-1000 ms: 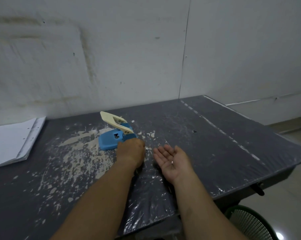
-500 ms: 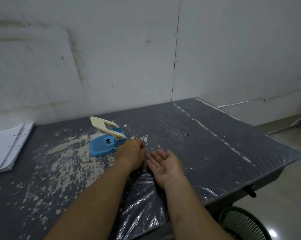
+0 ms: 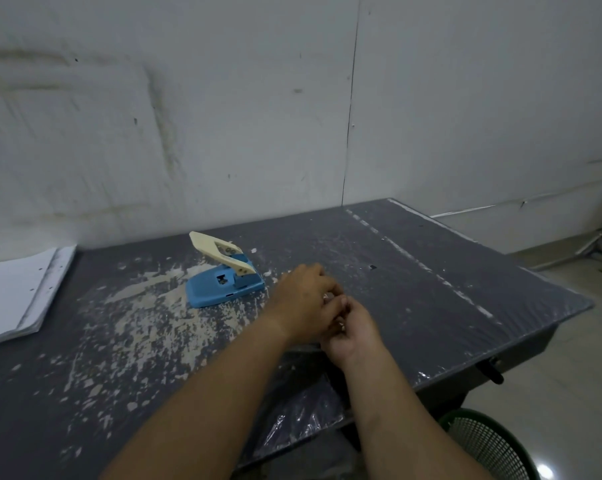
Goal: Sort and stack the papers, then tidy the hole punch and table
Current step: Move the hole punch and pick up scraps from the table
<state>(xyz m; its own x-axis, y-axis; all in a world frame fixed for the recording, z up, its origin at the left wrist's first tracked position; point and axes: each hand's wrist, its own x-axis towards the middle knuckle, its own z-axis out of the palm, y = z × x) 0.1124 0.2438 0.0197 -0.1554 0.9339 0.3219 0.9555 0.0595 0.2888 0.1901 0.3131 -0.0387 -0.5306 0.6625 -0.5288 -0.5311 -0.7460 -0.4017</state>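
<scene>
A blue hole punch (image 3: 223,285) with a raised cream lever stands on the dark table (image 3: 448,317), left of my hands. A stack of white punched papers (image 3: 12,292) lies at the table's far left edge. My left hand (image 3: 303,296) reaches over my right hand (image 3: 353,332), and their fingertips meet just above the table. The left fingers are curled and pinch small white paper bits (image 3: 341,324). My right hand is cupped palm up, its fingers curled around these bits. Most of the right palm is hidden.
Pale flecks and worn patches (image 3: 147,323) cover the left half of the tabletop. A plastic film wrinkles at the near edge (image 3: 299,424). A green mesh waste bin (image 3: 483,445) stands on the floor below the table's right front corner. A white wall runs behind.
My left hand left the table beside the punch and moved right over my right hand. My right hand, flat and palm up before, has curled its fingers. The view shifted slightly.
</scene>
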